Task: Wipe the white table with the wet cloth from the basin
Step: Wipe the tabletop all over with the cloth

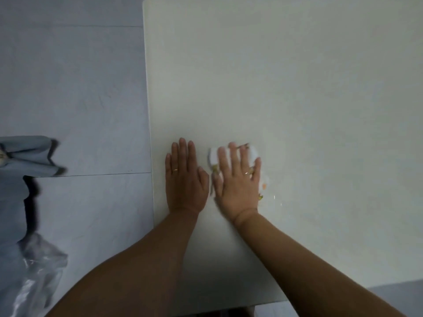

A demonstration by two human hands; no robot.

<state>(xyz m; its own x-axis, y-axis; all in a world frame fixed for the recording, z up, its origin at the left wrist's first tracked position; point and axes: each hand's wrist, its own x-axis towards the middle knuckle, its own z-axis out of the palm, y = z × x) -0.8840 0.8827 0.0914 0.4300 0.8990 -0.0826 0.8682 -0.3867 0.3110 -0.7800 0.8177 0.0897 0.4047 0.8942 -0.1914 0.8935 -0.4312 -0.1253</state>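
The white table (286,76) fills the middle and right of the view. My right hand (237,179) lies flat, palm down, on a white cloth (214,156) that rests on the table; the hand looks blurred. Small orange and green scraps (263,189) sit at the cloth's right edge. My left hand (184,177) rests flat on the table just left of the cloth, fingers together, holding nothing. The basin is out of view.
The table's left edge (148,133) runs down the middle of the view, with grey floor tiles (80,88) beyond it. A clear plastic bag (39,268) and grey-blue fabric (25,154) sit at the far left.
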